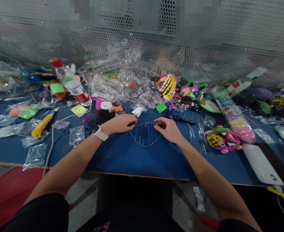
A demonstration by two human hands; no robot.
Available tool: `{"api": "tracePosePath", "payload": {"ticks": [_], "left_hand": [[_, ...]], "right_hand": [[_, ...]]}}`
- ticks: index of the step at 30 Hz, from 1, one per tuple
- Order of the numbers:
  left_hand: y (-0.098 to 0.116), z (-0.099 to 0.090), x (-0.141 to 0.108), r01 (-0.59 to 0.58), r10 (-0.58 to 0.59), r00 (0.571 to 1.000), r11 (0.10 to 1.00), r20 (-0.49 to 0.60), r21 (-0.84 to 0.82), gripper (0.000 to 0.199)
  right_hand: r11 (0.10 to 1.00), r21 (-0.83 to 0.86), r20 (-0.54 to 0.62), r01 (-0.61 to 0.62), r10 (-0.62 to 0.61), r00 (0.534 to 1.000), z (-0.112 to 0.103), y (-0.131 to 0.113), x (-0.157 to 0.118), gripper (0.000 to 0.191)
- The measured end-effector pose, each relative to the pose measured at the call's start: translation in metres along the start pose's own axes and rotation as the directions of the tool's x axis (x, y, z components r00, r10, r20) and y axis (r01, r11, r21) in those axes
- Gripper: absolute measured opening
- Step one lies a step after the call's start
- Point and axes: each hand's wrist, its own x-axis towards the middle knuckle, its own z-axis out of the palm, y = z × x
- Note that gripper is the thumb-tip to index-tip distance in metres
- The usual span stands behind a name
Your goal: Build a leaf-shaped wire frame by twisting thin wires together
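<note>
A thin wire frame [145, 146], eye-shaped with several cross wires, lies over the blue table between my hands. My left hand [122, 123] has its fingers curled closed at the frame's left end. At the right end, my right hand [167, 128] pinches the wire between thumb and fingers. Behind the frame sit a small white packet [137, 111] and a green packet [160, 107]. Loose straight wires [200, 135] are spread to the right of my right hand. Dark-handled scissors or pliers [180, 120] lie just behind that hand, partly hidden.
A bottle with a red cap [77, 90] stands back left, near a yellow utility knife [42, 126]. A painted clay mask [223, 139] and a white power bank [263, 164] lie right. Plastic bags [122, 83] pile along the perforated metal screen [142, 32]. A cable [52, 141] crosses the left side.
</note>
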Motion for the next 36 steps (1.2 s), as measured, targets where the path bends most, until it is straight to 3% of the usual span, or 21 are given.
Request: {"api": "tracePosePath", "payload": {"ticks": [5, 10, 14, 20, 23, 26, 30, 33, 36], "left_hand": [[-0.001, 0.0, 0.001, 0.023, -0.028, 0.995, 0.998, -0.092, -0.055, 0.014], [0.004, -0.004, 0.003, 0.067, -0.166, 0.94, 0.947, -0.299, -0.316, 0.02], [0.012, -0.008, 0.004, 0.098, -0.259, 0.943, 0.817, -0.209, -0.569, 0.026], [0.017, -0.001, 0.007, 0.138, -0.271, 0.957, 0.743, -0.106, -0.655, 0.021], [0.017, 0.001, 0.009, 0.136, -0.292, 0.949, 0.722, -0.122, -0.678, 0.016], [0.016, 0.002, 0.009, 0.114, -0.346, 0.912, 0.729, -0.22, -0.675, 0.011], [0.012, 0.003, 0.011, 0.056, -0.452, 0.818, 0.676, -0.354, -0.734, 0.01], [0.009, 0.006, 0.012, 0.042, -0.527, 0.769, 0.606, -0.362, -0.794, 0.012], [0.009, 0.006, 0.013, 0.01, -0.54, 0.757, 0.572, -0.367, -0.82, 0.014]], "right_hand": [[0.937, 0.345, -0.022, -0.061, 0.073, 0.997, 0.001, -0.002, 0.002, 0.028], [0.904, 0.427, -0.156, 0.006, 0.067, 0.986, -0.003, -0.013, 0.0, 0.027], [0.899, 0.434, -0.215, 0.055, 0.044, 0.976, -0.005, -0.017, 0.0, 0.025], [0.896, 0.441, -0.24, 0.051, 0.063, 0.969, -0.008, -0.015, 0.001, 0.025], [0.932, 0.356, -0.306, 0.07, 0.045, 0.951, -0.012, -0.011, 0.002, 0.024], [0.957, 0.266, -0.39, 0.113, 0.0, 0.921, -0.02, -0.007, 0.004, 0.023], [0.946, 0.284, -0.454, 0.157, -0.012, 0.891, -0.031, -0.003, 0.007, 0.023], [0.942, 0.295, -0.485, 0.16, 0.003, 0.875, -0.035, 0.002, 0.01, 0.025], [0.942, 0.299, -0.52, 0.154, 0.025, 0.854, -0.034, 0.007, 0.012, 0.028]]}}
